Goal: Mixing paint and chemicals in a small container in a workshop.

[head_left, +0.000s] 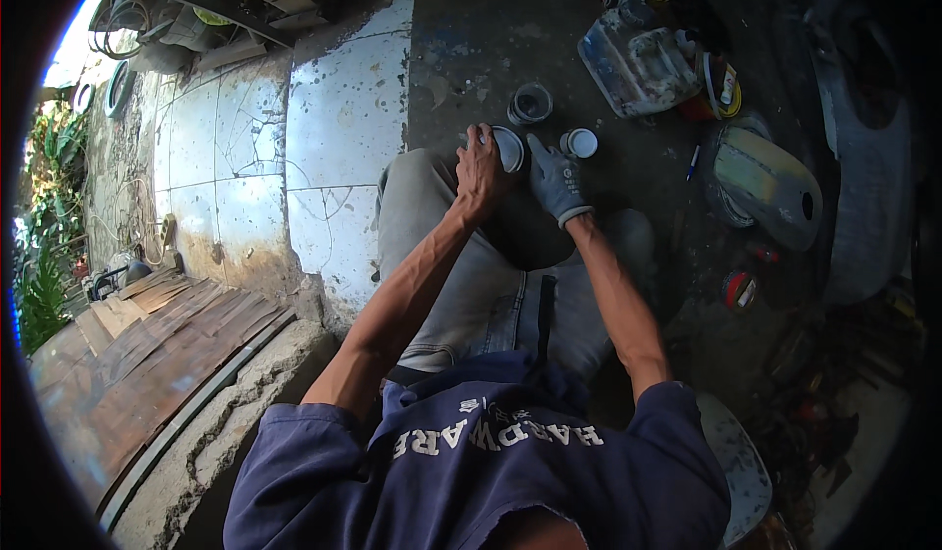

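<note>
A round can (508,150) with a pale top stands between my knees. My left hand (476,175), bare, curls its fingers around the can's left side. On the can's right, my right hand (557,183) wears a grey glove. One gloved finger is stretched out close to the can's rim; the other fingers are hard to make out in the shade. Just beyond the can is an open tub (530,104) with dark grey contents. A small white-topped container (580,143) stands right of the tub, near the gloved fingers.
A paint-stained plastic jug (640,64) lies at the far right beside a yellow-rimmed can (724,87). Nearer are a blue pen (693,162), a grey-and-yellow curved panel (765,185) and a red tin (739,290). White cracked tiles (339,108) and a wooden board (162,373) lie left.
</note>
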Tool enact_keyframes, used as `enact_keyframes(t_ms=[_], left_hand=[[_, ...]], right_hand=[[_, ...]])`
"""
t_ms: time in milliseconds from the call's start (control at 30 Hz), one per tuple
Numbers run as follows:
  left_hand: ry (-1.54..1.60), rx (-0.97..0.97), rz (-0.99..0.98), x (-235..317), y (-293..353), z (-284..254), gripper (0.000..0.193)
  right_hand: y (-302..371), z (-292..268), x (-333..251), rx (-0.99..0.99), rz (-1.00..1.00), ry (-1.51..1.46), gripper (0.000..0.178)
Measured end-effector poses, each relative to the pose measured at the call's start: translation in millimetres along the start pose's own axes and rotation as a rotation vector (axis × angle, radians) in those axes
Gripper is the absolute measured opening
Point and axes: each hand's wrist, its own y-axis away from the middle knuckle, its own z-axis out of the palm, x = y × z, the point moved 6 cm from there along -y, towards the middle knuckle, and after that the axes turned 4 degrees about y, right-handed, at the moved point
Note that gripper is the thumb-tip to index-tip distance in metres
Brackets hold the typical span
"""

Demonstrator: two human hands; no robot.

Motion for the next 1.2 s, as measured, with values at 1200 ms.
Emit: enact_keyframes(t_ms=[1200], left_hand=[[0.277,0.016,0.256,-15,15,12,0.112]], right_hand=[[10,-39,-8,0.453,0.263,-0.225,0.031]])
